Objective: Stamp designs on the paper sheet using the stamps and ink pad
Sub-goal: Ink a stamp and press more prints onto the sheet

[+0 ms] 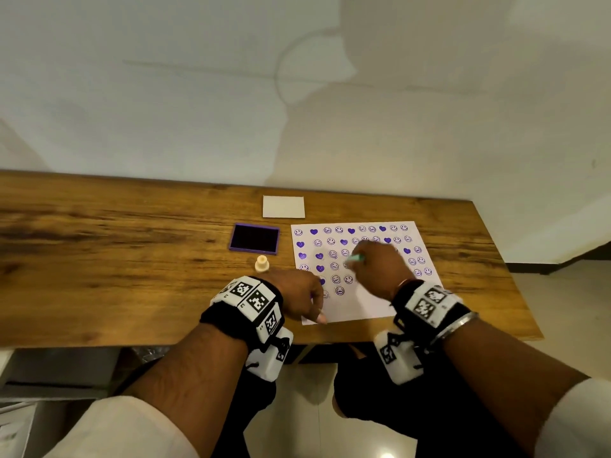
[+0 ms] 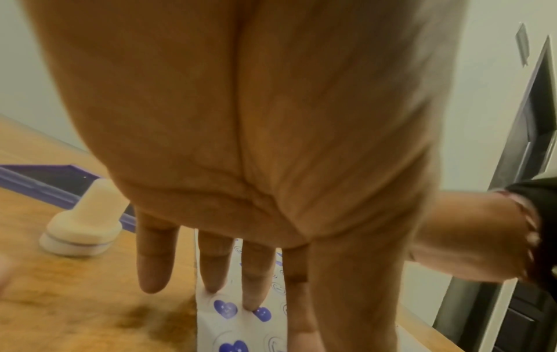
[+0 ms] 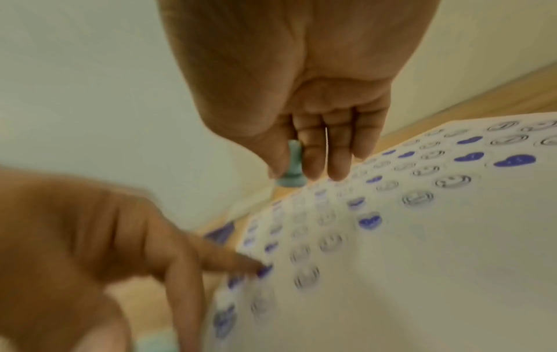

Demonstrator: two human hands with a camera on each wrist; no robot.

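The right hand [image 1: 377, 266] pinches a small green stamp [image 3: 291, 166] between thumb and fingers [image 3: 339, 152], its base pointing down, above the paper sheet [image 1: 373, 302] of purple hearts and smiley faces. The left hand [image 1: 297, 292] lies with straight fingers [image 2: 256, 274] pressing the sheet's left edge on the desk [image 1: 132, 259]. A cream stamp [image 1: 261, 263] stands beside the purple ink pad [image 1: 254, 239], left of the sheet.

head: high, looking down | wrists: close along fingers | shared: paper sheet [image 1: 370, 302]
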